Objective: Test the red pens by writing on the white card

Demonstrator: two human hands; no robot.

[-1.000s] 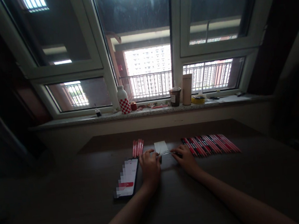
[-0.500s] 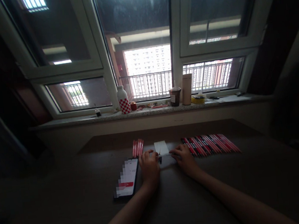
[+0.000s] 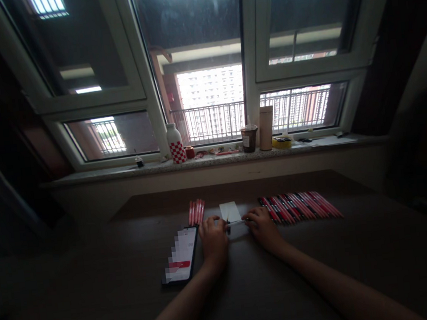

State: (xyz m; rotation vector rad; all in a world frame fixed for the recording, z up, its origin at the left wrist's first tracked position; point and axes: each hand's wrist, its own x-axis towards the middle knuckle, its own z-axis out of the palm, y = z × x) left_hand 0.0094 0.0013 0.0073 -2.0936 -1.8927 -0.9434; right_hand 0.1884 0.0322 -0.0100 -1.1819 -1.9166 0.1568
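Note:
My left hand (image 3: pixel 214 241) and my right hand (image 3: pixel 262 228) rest over the table with fingertips bent toward each other. Stretched between their fingertips is a thin pale stick (image 3: pixel 236 223), perhaps translucent; its ends are hidden by the fingers. A small dark object (image 3: pixel 229 227) sits by my left fingertips, too small to name. Just beyond lies a white sheet of paper (image 3: pixel 230 210). To the right of my right hand, many red and black pens or pencils (image 3: pixel 302 206) lie in a slanted row. Several pinkish-red ones (image 3: pixel 196 212) form a small group beyond my left hand.
A phone (image 3: pixel 181 257) with a lit screen lies left of my left wrist on the dark table (image 3: pixel 113 292). On the windowsill (image 3: pixel 213 161) stand a checkered bottle (image 3: pixel 176 143), a drink cup (image 3: pixel 249 139), a tan flask (image 3: pixel 266 128) and a yellow tape roll (image 3: pixel 281 143).
Both hands stay in nearly the same place, the pale stick still between them. The whole view has shifted very slightly.

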